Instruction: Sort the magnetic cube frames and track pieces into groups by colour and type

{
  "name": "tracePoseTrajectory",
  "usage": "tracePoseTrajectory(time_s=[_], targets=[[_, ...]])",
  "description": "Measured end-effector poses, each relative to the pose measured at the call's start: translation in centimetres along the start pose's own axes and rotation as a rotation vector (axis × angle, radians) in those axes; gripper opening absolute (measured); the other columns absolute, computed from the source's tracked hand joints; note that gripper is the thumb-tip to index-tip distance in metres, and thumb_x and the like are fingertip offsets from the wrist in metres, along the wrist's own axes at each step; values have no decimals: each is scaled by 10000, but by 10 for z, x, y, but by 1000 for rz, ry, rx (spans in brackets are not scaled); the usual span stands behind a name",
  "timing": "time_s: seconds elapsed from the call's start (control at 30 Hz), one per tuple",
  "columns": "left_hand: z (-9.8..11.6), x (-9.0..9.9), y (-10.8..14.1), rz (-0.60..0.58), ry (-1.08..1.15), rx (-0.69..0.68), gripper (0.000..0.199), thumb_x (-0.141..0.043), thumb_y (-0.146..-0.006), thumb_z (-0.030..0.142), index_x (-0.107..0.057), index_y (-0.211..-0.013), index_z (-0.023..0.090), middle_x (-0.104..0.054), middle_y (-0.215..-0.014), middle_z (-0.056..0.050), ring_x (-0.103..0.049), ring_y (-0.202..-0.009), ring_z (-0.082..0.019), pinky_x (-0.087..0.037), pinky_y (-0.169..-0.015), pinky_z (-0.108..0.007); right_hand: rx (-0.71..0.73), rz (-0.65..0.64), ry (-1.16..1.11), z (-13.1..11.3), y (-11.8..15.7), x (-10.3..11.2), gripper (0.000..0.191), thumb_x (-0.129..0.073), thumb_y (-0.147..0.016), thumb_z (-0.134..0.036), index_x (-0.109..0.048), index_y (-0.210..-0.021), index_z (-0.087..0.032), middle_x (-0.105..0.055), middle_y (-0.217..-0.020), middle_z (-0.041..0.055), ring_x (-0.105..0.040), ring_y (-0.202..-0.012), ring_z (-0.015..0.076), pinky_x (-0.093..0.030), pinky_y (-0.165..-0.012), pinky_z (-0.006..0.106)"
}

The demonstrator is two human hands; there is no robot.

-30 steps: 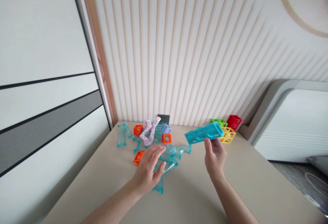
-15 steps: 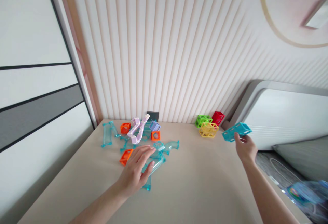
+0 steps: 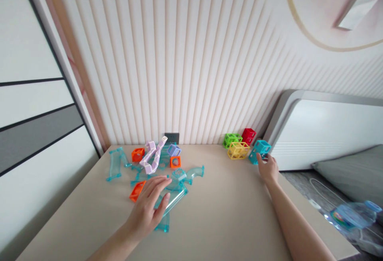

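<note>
My right hand (image 3: pixel 268 169) has its fingers around the lower part of a blue open-sided toy block (image 3: pixel 261 148), which stands upright at the table's far right. Beside that block are a yellow block (image 3: pixel 238 150), a green block (image 3: pixel 232 140) and a red block (image 3: pixel 248 136). My left hand (image 3: pixel 149 203) hovers with fingers apart over clear teal tube pieces (image 3: pixel 176 200) and holds nothing. Just left of its fingers lies an orange block (image 3: pixel 137 191). A lilac zigzag piece (image 3: pixel 153 158) rests on the pile behind, near a small purple block (image 3: pixel 174 150).
The beige table (image 3: pixel 221 213) backs onto a ribbed wall with a black socket (image 3: pixel 172 138). More orange blocks (image 3: pixel 138 155) sit among the tubes. Beyond the right edge are a grey-framed headboard (image 3: pixel 332 129), a pillow (image 3: pixel 353 169) and a clear plastic bottle (image 3: pixel 356 214).
My right hand has brought the blue block from the air to the table beside the yellow and red blocks, turning it upright. My left hand stays over the tubes; the view has shifted slightly.
</note>
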State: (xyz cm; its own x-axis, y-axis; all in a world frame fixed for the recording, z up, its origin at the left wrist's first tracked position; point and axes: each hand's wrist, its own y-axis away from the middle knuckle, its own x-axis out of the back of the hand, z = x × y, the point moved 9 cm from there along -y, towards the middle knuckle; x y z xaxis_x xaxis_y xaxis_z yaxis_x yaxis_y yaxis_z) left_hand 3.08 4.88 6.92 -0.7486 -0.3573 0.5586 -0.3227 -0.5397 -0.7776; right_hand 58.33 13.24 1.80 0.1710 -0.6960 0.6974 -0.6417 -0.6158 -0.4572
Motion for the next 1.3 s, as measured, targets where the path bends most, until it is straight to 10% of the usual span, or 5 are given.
tracePoseTrajectory(time_s=[0.9, 1.17, 1.3], targets=[[5, 2, -3, -14, -3, -4, 313, -521, -940, 158, -596, -1239, 212, -705, -1123, -96, -645, -1115, -242, -556, -950, -372, -38, -184, 194, 6, -8, -42, 484, -464, -887, -537, -605, -1141, -150, -669, -1074, 195, -650, -985, 360, -488, -807, 435], [19, 9, -9, -209, -100, -419, 317, -553, -883, 191, -632, -1190, 178, -730, -1111, -110, -649, -1136, -273, -492, -1054, -480, -27, -123, 107, -4, 21, -29, 634, -502, -796, -397, -534, -1304, -20, -616, -1184, 306, -611, -1091, 449, -482, -871, 510], [-9, 24, -13, -162, -175, -421, 262, -531, -903, 171, -656, -1132, 187, -741, -1053, -98, -679, -1070, -246, -510, -1032, -455, 13, 1, -11, -18, 40, -5, 629, -446, -800, -379, -574, -1314, -39, -623, -1194, 263, -587, -1143, 425, -464, -953, 524]])
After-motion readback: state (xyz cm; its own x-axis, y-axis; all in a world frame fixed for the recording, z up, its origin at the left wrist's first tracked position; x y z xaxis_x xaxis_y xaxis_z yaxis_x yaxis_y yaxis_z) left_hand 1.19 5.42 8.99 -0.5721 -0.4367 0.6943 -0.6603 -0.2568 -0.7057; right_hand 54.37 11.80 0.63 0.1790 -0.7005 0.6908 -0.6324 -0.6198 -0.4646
